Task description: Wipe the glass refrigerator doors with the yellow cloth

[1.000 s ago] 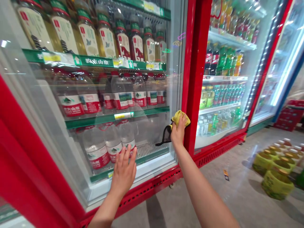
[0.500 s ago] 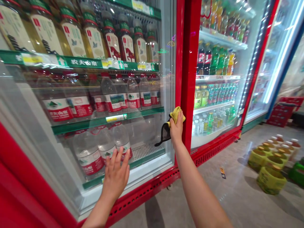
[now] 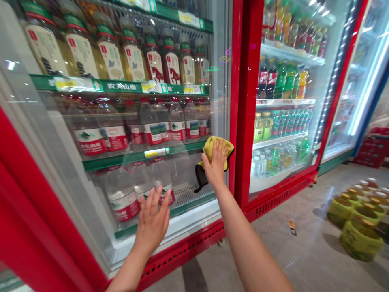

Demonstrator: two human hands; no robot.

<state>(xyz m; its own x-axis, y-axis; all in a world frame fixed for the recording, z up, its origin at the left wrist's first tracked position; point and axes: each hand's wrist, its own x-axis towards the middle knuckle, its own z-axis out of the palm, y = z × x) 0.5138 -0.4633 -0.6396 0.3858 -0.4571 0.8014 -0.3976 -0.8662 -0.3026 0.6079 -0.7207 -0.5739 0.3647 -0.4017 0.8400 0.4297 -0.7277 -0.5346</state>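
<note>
My right hand (image 3: 216, 166) presses a yellow cloth (image 3: 209, 145) with a dark edge flat against the glass door (image 3: 185, 166), close to its red right frame. A black flap of the cloth hangs down to the left of the hand. My left hand (image 3: 154, 221) rests on the lower part of the glass with its fingers spread and holds nothing. Behind the glass, large water bottles (image 3: 123, 202) with red labels stand on the bottom shelf, and more bottles fill the shelves above.
A second red-framed cooler (image 3: 243, 121) with drinks stands at the right. Yellow-wrapped bottle packs (image 3: 361, 239) sit on the floor at the right, and a small orange and black card (image 3: 292, 228) lies nearer.
My right hand has moved left from the red frame onto the glass, its fingers now extended over the cloth, which is more spread out. The camera view has shifted slightly left.
</note>
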